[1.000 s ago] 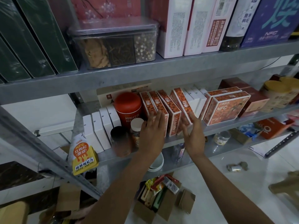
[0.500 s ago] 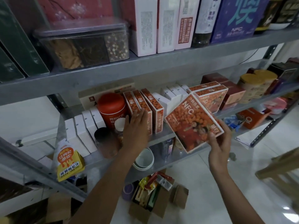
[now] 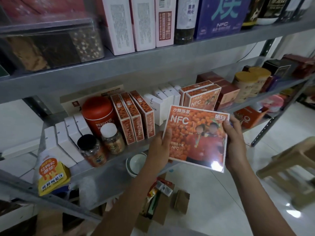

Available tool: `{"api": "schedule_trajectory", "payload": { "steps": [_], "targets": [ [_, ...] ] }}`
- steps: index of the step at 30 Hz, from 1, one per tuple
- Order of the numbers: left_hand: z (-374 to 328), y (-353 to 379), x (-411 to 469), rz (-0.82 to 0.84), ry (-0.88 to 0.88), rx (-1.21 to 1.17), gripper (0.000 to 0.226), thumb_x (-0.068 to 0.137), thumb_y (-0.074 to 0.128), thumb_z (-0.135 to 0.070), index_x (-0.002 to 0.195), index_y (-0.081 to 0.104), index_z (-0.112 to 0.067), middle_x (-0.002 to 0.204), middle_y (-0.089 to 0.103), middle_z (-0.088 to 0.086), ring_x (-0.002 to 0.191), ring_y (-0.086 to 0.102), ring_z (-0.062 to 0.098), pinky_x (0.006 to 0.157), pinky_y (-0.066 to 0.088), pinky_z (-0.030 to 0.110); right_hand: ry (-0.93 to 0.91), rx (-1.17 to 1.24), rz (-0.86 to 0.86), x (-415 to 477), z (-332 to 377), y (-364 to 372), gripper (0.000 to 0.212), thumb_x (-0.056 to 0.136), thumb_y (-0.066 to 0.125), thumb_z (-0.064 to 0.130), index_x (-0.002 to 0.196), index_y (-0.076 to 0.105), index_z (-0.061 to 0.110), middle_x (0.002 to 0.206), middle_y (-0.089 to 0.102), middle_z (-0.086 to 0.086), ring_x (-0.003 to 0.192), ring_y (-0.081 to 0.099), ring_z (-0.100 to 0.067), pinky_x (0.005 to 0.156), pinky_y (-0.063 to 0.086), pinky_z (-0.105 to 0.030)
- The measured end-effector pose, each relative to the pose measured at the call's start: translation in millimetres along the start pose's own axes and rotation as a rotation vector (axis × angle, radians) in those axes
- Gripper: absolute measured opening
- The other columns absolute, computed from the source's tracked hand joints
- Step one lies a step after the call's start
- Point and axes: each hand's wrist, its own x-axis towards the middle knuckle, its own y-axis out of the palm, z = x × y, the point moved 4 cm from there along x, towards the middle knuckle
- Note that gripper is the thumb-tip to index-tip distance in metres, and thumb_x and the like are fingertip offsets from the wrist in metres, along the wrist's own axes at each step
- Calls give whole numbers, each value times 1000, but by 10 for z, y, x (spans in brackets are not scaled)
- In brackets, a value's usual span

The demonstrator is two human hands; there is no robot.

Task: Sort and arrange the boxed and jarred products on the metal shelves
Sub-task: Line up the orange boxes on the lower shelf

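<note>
Both hands hold an orange NFC box flat toward me, in front of the middle metal shelf. My left hand grips its left edge and my right hand grips its right edge. Three matching orange boxes stand upright on the shelf behind my left hand. Two more NFC boxes stand farther right. A red canister and two jars stand at the left, with white boxes beside them.
The upper shelf carries tall white boxes, a bottle, a blue box and a clear container. Yellow-lidded tubs and dark red boxes stand at the right. An open carton lies on the floor, a wooden stool at right, a yellow pouch at left.
My right hand pulled the orange box away from the shelf toward me. My left hand left the standing boxes and took the box's left edge. The view shifted right.
</note>
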Motion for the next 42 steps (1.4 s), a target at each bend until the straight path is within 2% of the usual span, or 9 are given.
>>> {"api": "schedule_trajectory", "payload": {
  "steps": [4, 8, 12, 17, 22, 28, 31, 33, 42],
  "targets": [
    [114, 84, 11, -69, -82, -2, 29, 97, 35, -52, 98, 53, -30, 85, 64, -13, 65, 64, -2, 47, 46, 6, 282, 123, 162, 22, -127, -21, 57, 78, 71, 18, 130, 51, 11, 116, 69, -16, 99, 69, -32, 77, 58, -45],
    [143, 147, -8, -27, -151, 57, 47, 93, 29, -58, 110, 54, -21, 104, 69, 4, 75, 67, 4, 58, 54, 17, 334, 83, 182, 37, -136, -91, 48, 76, 71, 11, 122, 58, 9, 111, 71, -18, 91, 72, -31, 68, 58, -37],
    [-45, 177, -105, -142, 347, 758, 79, 88, 22, -72, 142, 44, -19, 141, 50, 7, 128, 48, 23, 102, 43, 40, 373, 77, 59, 55, -138, -83, 60, 71, 73, 11, 128, 54, 6, 116, 68, -19, 97, 70, -35, 74, 59, -45],
    [-85, 435, -166, -55, 858, 1096, 92, 66, 79, -59, 133, 56, 0, 138, 55, 17, 128, 52, 35, 105, 40, 54, 533, 113, -90, 86, -93, -52, 39, 87, 61, 2, 126, 57, 2, 111, 69, -25, 99, 68, -41, 79, 58, -53],
    [-152, 429, -129, -167, 833, 921, 76, 59, 94, -31, 124, 64, -5, 124, 66, 13, 114, 64, 29, 98, 47, 47, 650, 137, -83, 50, -88, -60, 37, 92, 61, 35, 117, 61, 7, 107, 71, -20, 92, 71, -35, 72, 59, -44],
    [5, 305, -55, -146, 88, 150, 46, 78, 80, -17, 119, 61, -14, 122, 66, 2, 114, 62, 22, 90, 56, 44, 236, -210, -138, 189, -118, -197, 82, 95, 9, 68, 121, 66, 15, 129, 63, 1, 127, 51, -14, 113, 30, -44],
    [30, 355, -72, -9, -44, -169, 36, 79, 77, -7, 107, 64, -26, 115, 71, -8, 111, 66, 21, 89, 56, 50, 13, -476, 34, 144, -213, -162, 97, 75, 11, 89, 104, 63, 12, 88, 70, 9, 85, 67, -1, 78, 54, -18],
    [18, 395, -93, 94, -63, -311, 41, 78, 78, -9, 111, 62, -28, 117, 70, -8, 111, 66, 19, 91, 54, 52, -127, -547, 78, 107, -277, -174, 73, 79, 25, 87, 89, 57, 21, 69, 66, 7, 61, 66, -5, 51, 50, -14],
    [16, 6, 59, -148, -91, -449, 53, 69, 81, -39, 114, 63, -17, 106, 73, 7, 99, 70, 29, 86, 55, 51, -51, -791, 59, 38, -311, -195, 49, 85, 37, 63, 87, 62, 21, 71, 69, -1, 65, 71, -19, 63, 60, -45]
  ]
}}
